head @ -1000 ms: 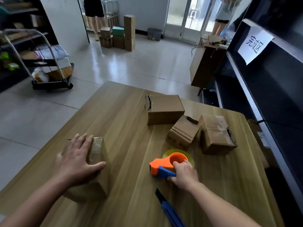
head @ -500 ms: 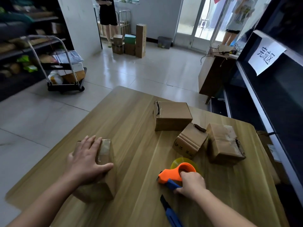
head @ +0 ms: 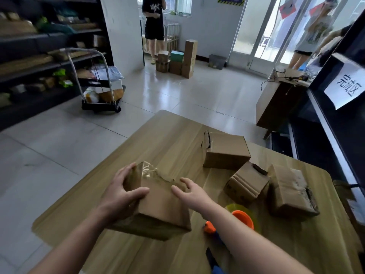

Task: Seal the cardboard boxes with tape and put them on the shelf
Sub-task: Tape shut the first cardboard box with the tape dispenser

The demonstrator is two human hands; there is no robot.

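Observation:
A taped cardboard box (head: 158, 206) is lifted off the wooden table (head: 169, 139), tilted. My left hand (head: 124, 186) grips its left end, thumb across the top. My right hand (head: 189, 189) reaches to the box's right top edge with fingers spread, and contact is unclear. The orange tape dispenser (head: 240, 219) with its yellowish roll lies on the table right of my right arm. Three more cardboard boxes sit further right: a large one (head: 226, 151), a small tilted one (head: 245, 183) and a worn one (head: 291, 191). The dark shelf (head: 335, 139) runs along the right, with a paper sign (head: 345, 84).
A blue utility knife (head: 214, 263) lies near the table's front edge under my right arm. A loaded hand trolley (head: 100, 91) stands on the tiled floor at left before stocked racks. Stacked boxes (head: 179, 60) and two people stand at the back. A small wooden desk (head: 278, 99) stands beyond the table.
My right hand let go of the tape dispenser and moved left to the taped box. My left hand lifted and turned the box toward the table's middle. The camera view rose.

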